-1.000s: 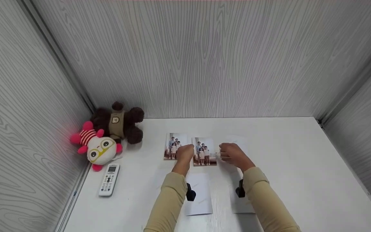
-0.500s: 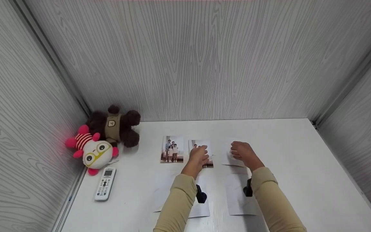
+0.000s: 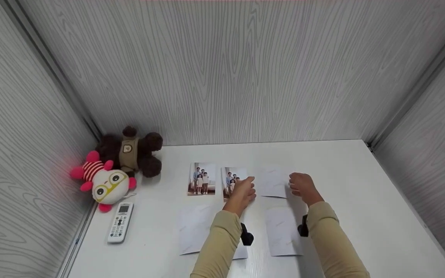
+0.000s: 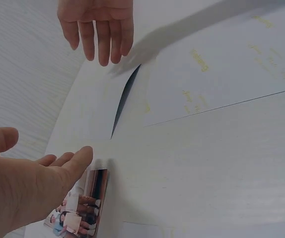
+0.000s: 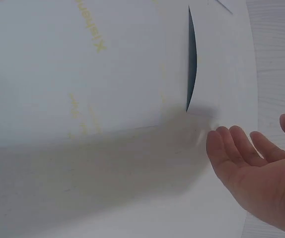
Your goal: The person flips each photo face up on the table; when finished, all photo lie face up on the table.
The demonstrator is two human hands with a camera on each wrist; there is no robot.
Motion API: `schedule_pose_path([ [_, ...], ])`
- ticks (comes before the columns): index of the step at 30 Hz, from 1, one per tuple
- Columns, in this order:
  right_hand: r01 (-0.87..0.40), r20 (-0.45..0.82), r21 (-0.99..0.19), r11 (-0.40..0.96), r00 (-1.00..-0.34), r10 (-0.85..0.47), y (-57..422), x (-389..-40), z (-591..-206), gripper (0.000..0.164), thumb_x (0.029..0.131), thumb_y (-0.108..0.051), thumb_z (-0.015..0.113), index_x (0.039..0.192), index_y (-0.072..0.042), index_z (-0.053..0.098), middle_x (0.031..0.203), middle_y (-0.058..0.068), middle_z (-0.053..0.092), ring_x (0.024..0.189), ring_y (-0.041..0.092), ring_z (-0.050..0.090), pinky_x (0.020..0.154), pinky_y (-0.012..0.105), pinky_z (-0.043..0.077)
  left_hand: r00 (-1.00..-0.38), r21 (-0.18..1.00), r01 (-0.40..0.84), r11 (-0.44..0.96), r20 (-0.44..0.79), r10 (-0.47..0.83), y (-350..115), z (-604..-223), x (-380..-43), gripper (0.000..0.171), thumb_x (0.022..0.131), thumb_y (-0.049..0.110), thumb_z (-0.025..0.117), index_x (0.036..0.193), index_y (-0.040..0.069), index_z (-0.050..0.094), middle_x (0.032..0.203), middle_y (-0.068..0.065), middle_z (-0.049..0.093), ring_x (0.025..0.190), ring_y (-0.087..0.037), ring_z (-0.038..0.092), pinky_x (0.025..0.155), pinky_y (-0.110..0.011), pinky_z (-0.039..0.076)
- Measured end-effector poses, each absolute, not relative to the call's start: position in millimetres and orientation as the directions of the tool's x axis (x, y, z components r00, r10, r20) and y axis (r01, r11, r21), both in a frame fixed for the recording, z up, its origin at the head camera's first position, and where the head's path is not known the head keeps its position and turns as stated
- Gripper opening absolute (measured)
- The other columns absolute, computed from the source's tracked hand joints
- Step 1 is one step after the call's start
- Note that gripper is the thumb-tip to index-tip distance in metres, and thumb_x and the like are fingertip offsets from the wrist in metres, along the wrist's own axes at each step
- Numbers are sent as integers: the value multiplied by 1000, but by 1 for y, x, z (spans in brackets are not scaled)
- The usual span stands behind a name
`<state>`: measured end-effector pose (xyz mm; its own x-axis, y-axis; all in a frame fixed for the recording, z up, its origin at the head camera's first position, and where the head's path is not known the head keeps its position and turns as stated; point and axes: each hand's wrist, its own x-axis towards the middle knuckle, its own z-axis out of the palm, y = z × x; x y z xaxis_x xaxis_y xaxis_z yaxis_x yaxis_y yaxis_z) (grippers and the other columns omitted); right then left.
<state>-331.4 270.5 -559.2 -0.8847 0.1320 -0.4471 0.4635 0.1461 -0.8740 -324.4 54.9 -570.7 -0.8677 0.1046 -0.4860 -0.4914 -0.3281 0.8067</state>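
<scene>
Two photos of a family group lie face up in the back row, a left photo (image 3: 201, 178) and a middle photo (image 3: 229, 175). My left hand (image 3: 242, 195) is over the middle photo's right part, its fingers loosely extended and holding nothing. To the right of these lies a blank-faced photo paper (image 3: 272, 182), its near edge lifted off the table in the left wrist view. Beside that paper's right edge is my right hand (image 3: 304, 188), fingers relaxed and nothing in them. Faint yellow lettering marks the white papers, such as the front right sheet (image 5: 83, 64) in the right wrist view.
More white sheets lie in the front row: a left sheet (image 3: 193, 229), a middle sheet (image 3: 241, 253) mostly under my left sleeve, and a right sheet (image 3: 283, 231). At the left are a remote control (image 3: 120, 222), a white-and-pink plush toy (image 3: 108, 187) and a brown plush (image 3: 129, 152).
My left hand has moved right across the middle photo. My right hand has drawn away to the right, uncovering the back-right white paper. The head view has shifted slightly.
</scene>
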Motion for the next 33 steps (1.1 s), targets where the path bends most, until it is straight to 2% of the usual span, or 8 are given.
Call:
schedule_pose_path([
  [4,492,-474,-857,149,-869,144,271,-330,-562,53,104,-24,47,148,3,38,143,23,46,121,31,51,103,44,48,-856,797,-513,-317,-500,129,61,-573,-323,64,103,22,52,153,-9,29,152,-31,40,141,-40,42,119,-50,37],
  [8,499,-478,-853,153,-865,153,266,-330,-566,42,102,-24,48,135,2,44,122,14,47,104,24,48,93,41,47,-845,780,-529,-334,-521,124,63,-576,-322,42,101,22,56,134,-1,44,111,-13,51,95,-21,50,94,-34,47],
  [11,500,-481,-856,130,-863,153,264,-331,-568,37,102,-23,49,131,2,45,114,11,46,101,22,47,94,41,48,-838,763,-538,-358,-532,124,65,-577,-322,18,101,21,56,108,7,47,81,0,36,67,-11,30,66,-26,32],
  [14,505,-487,-857,103,-859,159,266,-331,-570,28,102,-21,49,118,1,47,104,9,45,94,22,47,92,42,49,-830,751,-547,-369,-544,124,67,-577,-321,16,101,22,56,100,12,44,74,3,32,60,-8,26,57,-25,24],
  [22,517,-503,-851,92,-853,141,267,-329,-572,62,104,-23,47,155,6,27,151,28,39,126,32,49,109,47,48,-825,741,-557,-376,-546,145,67,-577,-319,15,102,23,53,102,13,41,90,-3,36,69,-11,31,61,-25,25],
  [26,498,-487,-859,115,-866,110,267,-330,-572,64,105,-23,44,158,6,22,154,30,36,131,36,47,112,49,45,-824,744,-562,-361,-544,161,67,-578,-319,15,102,24,51,101,13,41,95,-5,40,73,-13,34,64,-27,29],
  [29,493,-483,-861,127,-870,105,266,-330,-572,65,105,-23,43,158,6,20,154,31,36,132,36,47,111,48,46,-820,745,-570,-347,-545,177,66,-579,-319,27,103,26,51,120,6,46,120,-17,49,90,-18,46,78,-31,41],
  [33,504,-493,-856,113,-863,112,265,-330,-571,66,105,-24,46,159,5,20,154,30,36,130,35,48,110,46,48,-817,740,-574,-349,-547,185,65,-578,-318,53,103,25,51,147,-1,37,152,-32,38,133,-36,48,110,-48,44],
])
